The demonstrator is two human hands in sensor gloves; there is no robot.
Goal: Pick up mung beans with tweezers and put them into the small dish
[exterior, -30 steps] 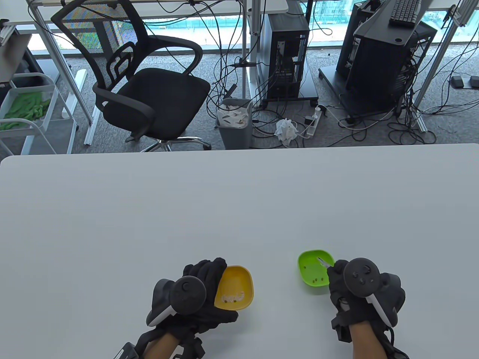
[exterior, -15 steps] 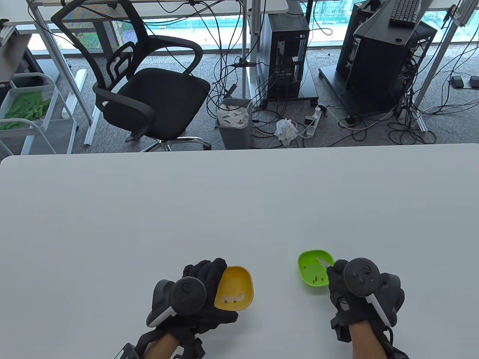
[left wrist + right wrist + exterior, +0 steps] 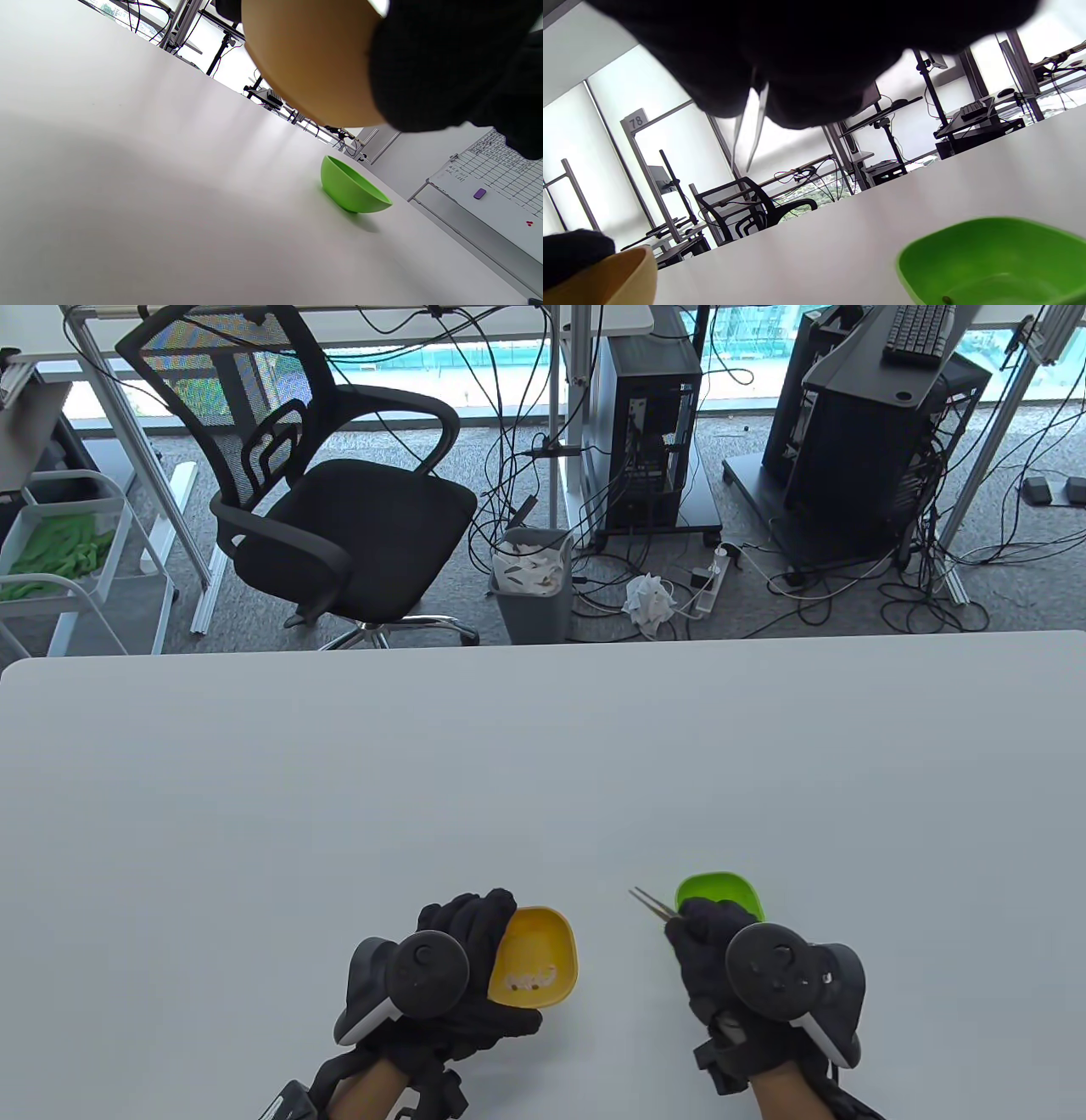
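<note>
Between the two dishes, the tweezers (image 3: pixel 652 902), gripped in the right hand (image 3: pixel 721 954), have been carried out of the green dish (image 3: pixel 721 886) toward the yellow dish (image 3: pixel 543 954), held tilted by the left hand (image 3: pixel 462 937); whether a mung bean is pinched cannot be told.

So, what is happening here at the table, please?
A person in sensor gloves is sorting beans. The left hand holds a yellow dish tilted above the table. The right hand holds tweezers in the air, tips apart, between that dish and the green dish, which rests on the table.
</note>
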